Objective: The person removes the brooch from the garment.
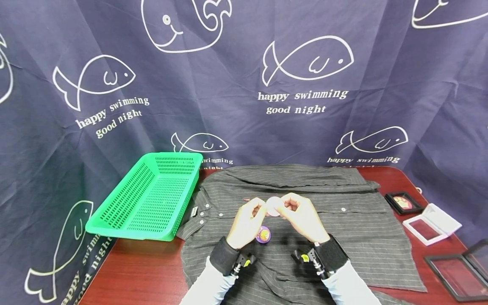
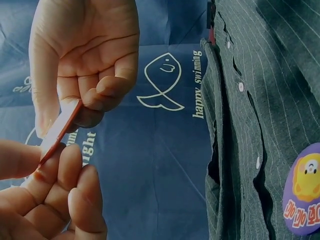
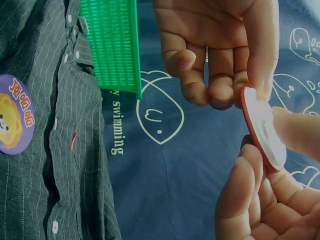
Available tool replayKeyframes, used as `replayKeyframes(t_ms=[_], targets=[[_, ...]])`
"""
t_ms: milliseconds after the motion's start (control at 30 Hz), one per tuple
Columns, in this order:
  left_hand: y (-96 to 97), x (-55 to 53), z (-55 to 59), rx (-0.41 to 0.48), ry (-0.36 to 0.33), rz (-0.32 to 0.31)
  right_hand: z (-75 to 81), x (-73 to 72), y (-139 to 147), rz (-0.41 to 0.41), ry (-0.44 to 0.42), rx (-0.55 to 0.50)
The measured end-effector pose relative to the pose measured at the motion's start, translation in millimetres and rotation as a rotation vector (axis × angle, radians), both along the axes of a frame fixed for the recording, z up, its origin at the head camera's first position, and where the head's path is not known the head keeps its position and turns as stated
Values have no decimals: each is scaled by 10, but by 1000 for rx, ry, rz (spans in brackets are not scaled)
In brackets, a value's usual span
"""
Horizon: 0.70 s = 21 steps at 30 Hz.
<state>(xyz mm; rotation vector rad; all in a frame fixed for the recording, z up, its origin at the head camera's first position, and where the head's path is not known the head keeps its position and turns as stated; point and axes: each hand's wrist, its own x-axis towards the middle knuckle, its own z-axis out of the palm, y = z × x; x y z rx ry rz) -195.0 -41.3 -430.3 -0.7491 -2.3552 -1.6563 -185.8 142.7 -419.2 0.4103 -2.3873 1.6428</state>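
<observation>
A round badge (image 1: 273, 206) with a white face and a red edge is held up between both hands, over a dark grey striped shirt (image 1: 366, 245). My left hand (image 1: 245, 224) pinches its left side between thumb and fingers. On the right side, my right hand (image 1: 305, 218) grips it, the thumb lying across the white face (image 3: 262, 120). Seen from the left wrist, the badge stands edge-on, with its red rim (image 2: 62, 132) showing. Below the hands a purple badge (image 1: 263, 234) with a yellow cartoon animal lies on the shirt, partly behind the left hand.
A green mesh basket (image 1: 173, 226) stands at the left of the red-brown table (image 1: 152, 271). Along the right edge lie a black case (image 1: 394, 207) with a round pinkish item, an open white frame (image 1: 417, 237) and an open black frame (image 1: 444, 279). A blue fish-print curtain (image 1: 244, 84) hangs behind.
</observation>
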Motion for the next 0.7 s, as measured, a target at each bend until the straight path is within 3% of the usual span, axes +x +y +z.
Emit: replayKeyframes(t_ms=[300,700], targets=[[7,27,28,-10,6,22,-28,-7,-6,16,41,2],[3,44,54,-50,26,18,3,40,-22,-38,90,32]])
